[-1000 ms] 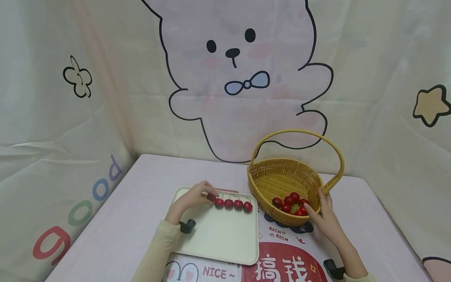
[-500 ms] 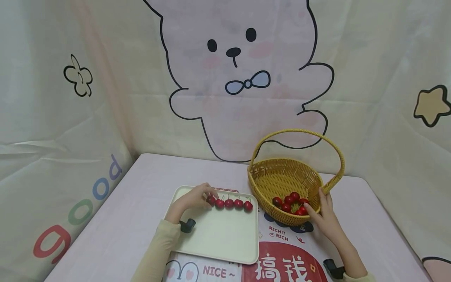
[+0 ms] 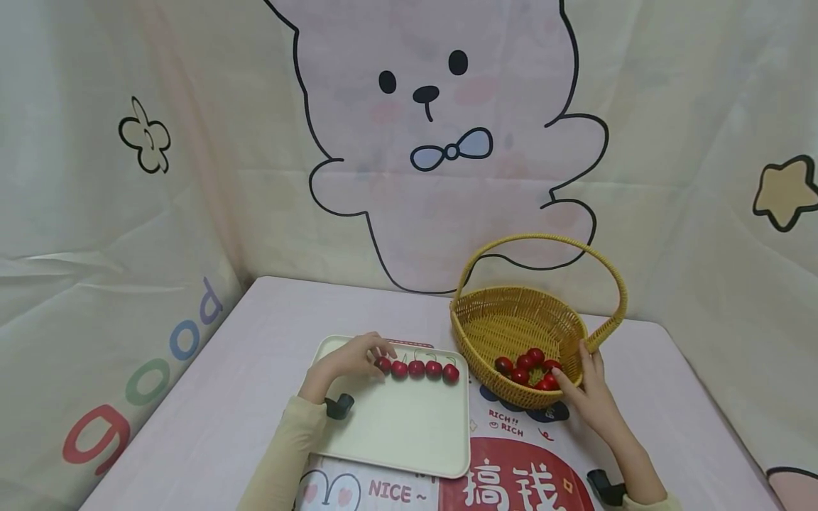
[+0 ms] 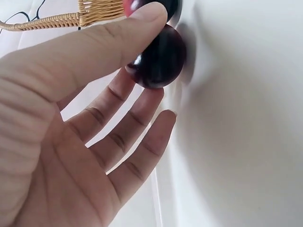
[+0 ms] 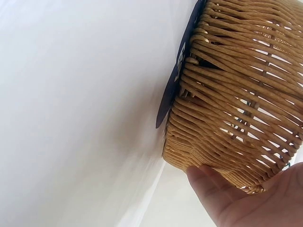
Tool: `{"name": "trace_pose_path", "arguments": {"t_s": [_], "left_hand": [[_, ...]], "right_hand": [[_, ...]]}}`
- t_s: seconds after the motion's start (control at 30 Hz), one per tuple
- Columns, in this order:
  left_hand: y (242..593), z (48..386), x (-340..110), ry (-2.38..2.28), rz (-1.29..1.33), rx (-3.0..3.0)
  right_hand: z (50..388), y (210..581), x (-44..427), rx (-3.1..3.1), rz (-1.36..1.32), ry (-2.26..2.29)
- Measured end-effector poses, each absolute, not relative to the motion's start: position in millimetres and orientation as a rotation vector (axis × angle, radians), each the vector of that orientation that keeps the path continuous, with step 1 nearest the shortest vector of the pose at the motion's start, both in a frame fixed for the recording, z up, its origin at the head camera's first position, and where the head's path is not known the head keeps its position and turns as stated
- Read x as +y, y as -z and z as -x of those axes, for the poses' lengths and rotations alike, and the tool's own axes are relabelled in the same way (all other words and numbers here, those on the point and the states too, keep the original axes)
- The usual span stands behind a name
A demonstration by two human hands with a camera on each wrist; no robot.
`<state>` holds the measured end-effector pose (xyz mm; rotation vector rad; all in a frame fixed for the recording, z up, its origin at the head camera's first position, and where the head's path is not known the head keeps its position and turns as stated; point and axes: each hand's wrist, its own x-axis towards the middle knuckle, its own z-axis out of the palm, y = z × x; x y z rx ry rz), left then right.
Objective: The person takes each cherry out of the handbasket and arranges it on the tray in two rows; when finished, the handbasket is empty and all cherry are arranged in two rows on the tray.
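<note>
My left hand (image 3: 353, 357) is over the far left part of a cream tray (image 3: 399, 426), its thumb and fingers pinching a dark red cherry (image 4: 161, 59). That cherry sits at the left end of a row of several cherries (image 3: 416, 368) along the tray's far side, some with stems showing. My right hand (image 3: 594, 401) grips the near right rim of a yellow wicker basket (image 3: 501, 319), thumb over the rim. In the right wrist view, fingers lie against the woven outer wall (image 5: 227, 104). Several more cherries (image 3: 527, 362) lie together in the basket's near right part.
The basket's tall arched handle (image 3: 543, 236) rises above it. Under the tray and basket lies a printed mat (image 3: 511, 475) on a pale table (image 3: 211, 397). A printed cloth backdrop (image 3: 447, 213) stands behind the table.
One second ago the left hand held its cherry tilted at the row's left end; now that cherry rests in line with the others. The right hand and the basket have stayed put.
</note>
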<state>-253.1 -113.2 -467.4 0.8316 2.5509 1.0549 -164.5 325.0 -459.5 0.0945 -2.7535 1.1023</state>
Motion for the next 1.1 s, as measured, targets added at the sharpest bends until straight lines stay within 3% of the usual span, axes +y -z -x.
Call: {"name": "trace_pose_path", "arguments": {"t_s": [1.1], "left_hand": [[453, 251, -97, -1.221, -0.91, 2.62]], "right_hand": [[164, 457, 323, -2.736, -0.108, -1.114]]}}
